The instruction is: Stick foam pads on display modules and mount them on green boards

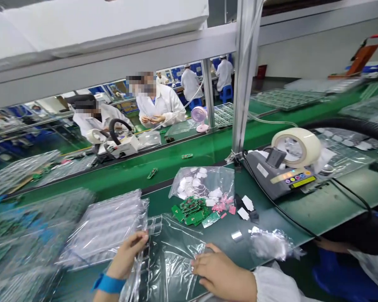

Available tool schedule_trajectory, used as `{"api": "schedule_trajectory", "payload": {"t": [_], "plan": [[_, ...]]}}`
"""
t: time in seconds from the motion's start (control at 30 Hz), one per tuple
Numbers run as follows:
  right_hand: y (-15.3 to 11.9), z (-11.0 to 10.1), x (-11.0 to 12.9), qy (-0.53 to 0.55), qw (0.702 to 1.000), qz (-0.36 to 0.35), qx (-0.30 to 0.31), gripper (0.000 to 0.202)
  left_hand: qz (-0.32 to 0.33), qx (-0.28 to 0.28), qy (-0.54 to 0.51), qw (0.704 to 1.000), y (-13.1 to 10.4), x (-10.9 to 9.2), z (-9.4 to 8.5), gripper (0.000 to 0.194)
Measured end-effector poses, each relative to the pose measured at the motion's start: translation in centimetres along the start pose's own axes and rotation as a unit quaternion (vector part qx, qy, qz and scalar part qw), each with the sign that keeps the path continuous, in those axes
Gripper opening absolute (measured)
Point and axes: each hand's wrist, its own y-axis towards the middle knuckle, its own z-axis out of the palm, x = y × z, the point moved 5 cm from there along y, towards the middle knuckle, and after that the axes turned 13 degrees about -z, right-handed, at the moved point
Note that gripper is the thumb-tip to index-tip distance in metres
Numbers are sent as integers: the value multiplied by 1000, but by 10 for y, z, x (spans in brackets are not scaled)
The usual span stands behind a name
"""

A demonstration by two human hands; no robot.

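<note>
At the front of the bench, my left hand (129, 253), with a blue band at the wrist, has its thumb and fingers closed on the edge of a clear plastic tray (145, 264). My right hand (222, 270) lies flat, fingers stretched out, on a clear plastic bag (179, 256) beside the tray. Beyond the hands is a pile of green circuit boards (193, 209). Behind it sits a clear bag of white pieces (192, 182). Pink pieces (223, 203) and white labels (243, 214) lie to its right.
Stacked clear trays (110, 226) stand left of my hands. A tape dispenser (277, 172) with a large tape roll (297, 147) and a crumpled plastic bag (272, 243) are at right. Two boards lie on the green conveyor (129, 172). Co-workers in white coats sit across; a sleeve shows at right.
</note>
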Motion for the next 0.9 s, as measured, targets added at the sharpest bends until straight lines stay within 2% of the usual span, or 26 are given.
{"api": "schedule_trajectory", "payload": {"t": [0.1, 0.2, 0.3, 0.37, 0.47, 0.6, 0.7, 0.73, 0.8, 0.87, 0.9], "plan": [[-8, -17, 0, -30, 999, 19, -31, 19, -14, 18, -49, 999, -12, -11, -9, 40], [-33, -44, -19, -82, 985, 121, -91, 22, -18, 76, -97, 992, -32, -30, 3, 33], [-64, -66, -46, -123, 951, 243, -145, 31, 5, 167, -96, 981, -50, -55, 34, 27], [-77, -72, -57, -126, 938, 275, -166, 30, 37, 233, -78, 969, -57, -74, 60, 29], [-82, -77, -62, -99, 937, 270, -196, 20, 96, 306, -24, 947, -65, -102, 97, 48], [-90, -95, -54, -14, 932, 242, -271, 11, 143, 347, 49, 926, -79, -135, 133, 68], [-105, -117, -40, 70, 918, 219, -323, 36, 171, 394, 73, 900, -94, -160, 162, 75], [-111, -122, -34, 117, 908, 207, -346, 46, 177, 417, 75, 888, -99, -168, 174, 78], [-129, -128, -26, 248, 860, 191, -403, 57, 173, 468, 58, 865, -107, -182, 199, 86], [-152, -123, -23, 375, 790, 184, -449, 54, 136, 519, 14, 844, -111, -192, 228, 98], [-166, -118, -24, 408, 766, 188, -461, 48, 109, 543, -10, 833, -113, -195, 244, 103]]}}
